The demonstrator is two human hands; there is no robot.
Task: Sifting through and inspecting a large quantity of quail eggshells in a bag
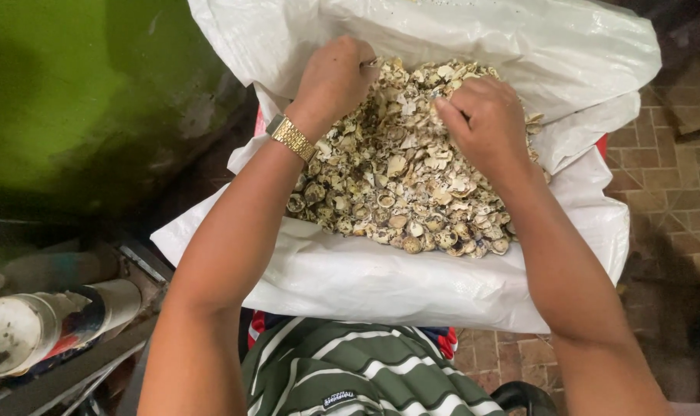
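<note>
A big white woven sack (381, 285) lies open in front of me, filled with a heap of small pale, speckled broken eggshells (400, 185). My left hand (334, 77), with a gold watch (292, 137) on the wrist, rests knuckles up on the far left of the heap, fingers curled into the shells. My right hand (485, 123) presses down on the far right of the heap, fingers bent among the shells. Whether either hand holds any shells is hidden under the fingers.
A green wall (80, 92) stands at the left. Below it, on a low ledge, lie a capped can (26, 331) and other bottles on their sides. Brown patterned floor tiles (666, 177) show at the right. My striped shirt (365, 370) is at the bottom.
</note>
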